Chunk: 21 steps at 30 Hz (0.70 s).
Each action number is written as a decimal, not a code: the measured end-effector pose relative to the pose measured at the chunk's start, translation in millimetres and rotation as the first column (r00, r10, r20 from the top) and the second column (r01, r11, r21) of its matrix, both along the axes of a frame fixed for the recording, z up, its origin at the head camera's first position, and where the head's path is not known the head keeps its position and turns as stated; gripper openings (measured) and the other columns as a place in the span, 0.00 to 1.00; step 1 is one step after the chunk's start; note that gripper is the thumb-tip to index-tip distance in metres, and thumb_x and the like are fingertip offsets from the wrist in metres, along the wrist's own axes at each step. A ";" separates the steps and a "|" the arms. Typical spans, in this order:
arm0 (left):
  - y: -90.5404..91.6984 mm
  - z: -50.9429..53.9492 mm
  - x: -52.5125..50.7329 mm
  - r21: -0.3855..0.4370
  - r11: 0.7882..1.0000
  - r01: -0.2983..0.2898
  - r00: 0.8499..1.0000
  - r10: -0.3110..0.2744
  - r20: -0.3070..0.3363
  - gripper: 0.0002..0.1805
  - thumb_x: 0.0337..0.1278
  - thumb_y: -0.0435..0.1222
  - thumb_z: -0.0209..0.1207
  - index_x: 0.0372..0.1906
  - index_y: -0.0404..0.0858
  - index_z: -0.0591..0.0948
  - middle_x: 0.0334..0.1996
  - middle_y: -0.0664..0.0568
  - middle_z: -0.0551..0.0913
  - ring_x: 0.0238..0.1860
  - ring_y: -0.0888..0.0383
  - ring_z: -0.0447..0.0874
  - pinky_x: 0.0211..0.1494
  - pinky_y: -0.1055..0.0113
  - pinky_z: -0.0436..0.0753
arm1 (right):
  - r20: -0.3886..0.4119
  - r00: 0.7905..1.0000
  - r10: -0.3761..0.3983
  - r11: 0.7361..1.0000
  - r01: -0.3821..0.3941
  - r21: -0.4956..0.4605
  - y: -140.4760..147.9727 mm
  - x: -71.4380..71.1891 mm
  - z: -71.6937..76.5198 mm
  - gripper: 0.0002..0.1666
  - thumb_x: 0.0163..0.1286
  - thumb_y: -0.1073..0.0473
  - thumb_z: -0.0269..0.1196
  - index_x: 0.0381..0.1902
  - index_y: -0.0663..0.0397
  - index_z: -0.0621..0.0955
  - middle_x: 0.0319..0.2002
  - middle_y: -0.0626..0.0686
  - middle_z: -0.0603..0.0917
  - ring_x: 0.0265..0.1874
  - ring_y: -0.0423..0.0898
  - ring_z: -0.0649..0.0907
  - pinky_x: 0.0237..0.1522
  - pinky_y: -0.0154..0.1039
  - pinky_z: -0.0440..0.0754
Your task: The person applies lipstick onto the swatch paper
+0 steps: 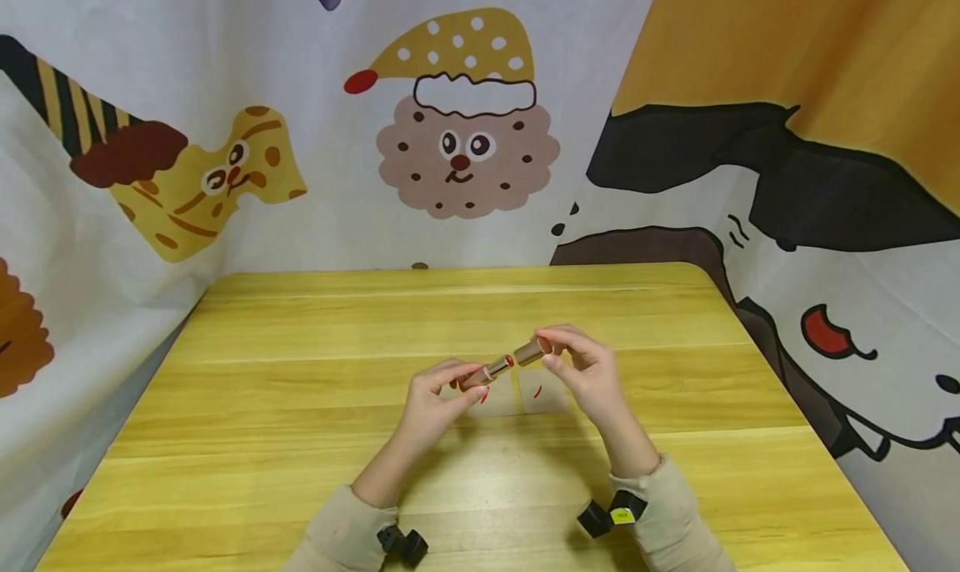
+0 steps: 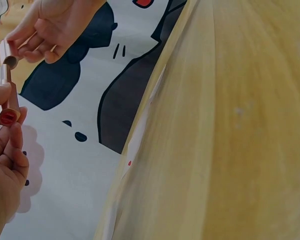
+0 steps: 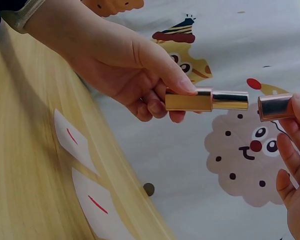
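In the head view my left hand (image 1: 435, 401) pinches a lipstick (image 1: 480, 378) by its base between thumb and fingers. The inner metallic tube (image 3: 230, 100) points toward the right, and red colour shows at its tip in the head view. My right hand (image 1: 600, 384) holds the lipstick's rose-gold cap (image 1: 529, 352), its mouth facing the tube. A small gap separates cap and tube in the right wrist view. On the table below are two pale paper pieces, a left one (image 3: 72, 135) and a right one (image 3: 102, 200), each bearing a short red stroke.
A yellow wood-grain table (image 1: 300, 439) lies under both hands. Behind it hangs a cloth with printed cartoon figures (image 1: 468, 155). Small black devices (image 1: 402, 545) sit at both wrists, by the beige sleeves (image 1: 345, 526).
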<state>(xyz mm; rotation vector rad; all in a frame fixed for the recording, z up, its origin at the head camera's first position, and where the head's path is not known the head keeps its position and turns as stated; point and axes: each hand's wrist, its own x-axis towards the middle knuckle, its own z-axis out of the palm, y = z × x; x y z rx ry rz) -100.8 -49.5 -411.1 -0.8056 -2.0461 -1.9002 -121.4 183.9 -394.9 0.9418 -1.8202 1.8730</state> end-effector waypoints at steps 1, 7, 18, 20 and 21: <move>0.0 -0.3 -0.1 -0.004 1.000 -0.001 1.000 0.001 0.001 0.12 0.47 0.21 0.67 0.41 0.25 0.84 0.34 0.42 0.84 0.32 0.48 0.77 0.37 0.61 0.77 | 0.002 1.000 0.004 1.000 -0.004 0.001 -0.7 0.3 0.0 0.17 0.66 0.65 0.63 0.48 0.74 0.79 0.44 0.54 0.83 0.38 0.45 0.76 0.42 0.36 0.74; -0.3 -0.9 0.0 -0.004 1.000 0.003 1.000 -0.003 -0.005 0.12 0.47 0.21 0.67 0.41 0.26 0.84 0.34 0.43 0.84 0.32 0.51 0.77 0.37 0.61 0.77 | -0.002 1.000 0.018 1.000 -0.018 -0.004 -4.4 0.7 0.0 0.17 0.66 0.65 0.63 0.48 0.74 0.79 0.44 0.54 0.84 0.39 0.46 0.76 0.43 0.36 0.73; 0.5 3.9 2.9 -0.018 1.000 0.005 1.000 -0.005 0.001 0.12 0.47 0.22 0.67 0.41 0.26 0.84 0.33 0.43 0.84 0.31 0.57 0.76 0.36 0.52 0.75 | 0.004 0.999 0.042 0.999 -0.042 0.001 -7.9 0.1 -2.4 0.18 0.65 0.64 0.64 0.47 0.75 0.79 0.42 0.52 0.83 0.39 0.46 0.76 0.42 0.36 0.72; 0.5 4.8 3.1 -0.021 1.000 0.004 1.000 -0.004 -0.002 0.12 0.47 0.22 0.67 0.41 0.26 0.84 0.33 0.43 0.84 0.31 0.55 0.76 0.36 0.54 0.75 | 0.004 0.999 0.044 0.999 -0.044 0.005 -8.0 0.1 -2.9 0.19 0.66 0.63 0.64 0.48 0.75 0.79 0.43 0.52 0.83 0.39 0.46 0.76 0.42 0.36 0.72; 0.4 5.0 3.2 -0.021 1.000 0.003 1.000 -0.003 -0.003 0.12 0.47 0.22 0.67 0.41 0.26 0.84 0.33 0.43 0.84 0.31 0.54 0.76 0.36 0.55 0.75 | 0.003 0.999 0.045 0.999 -0.045 0.006 -8.0 0.1 -3.0 0.18 0.66 0.64 0.64 0.48 0.75 0.79 0.43 0.53 0.83 0.39 0.46 0.76 0.42 0.36 0.73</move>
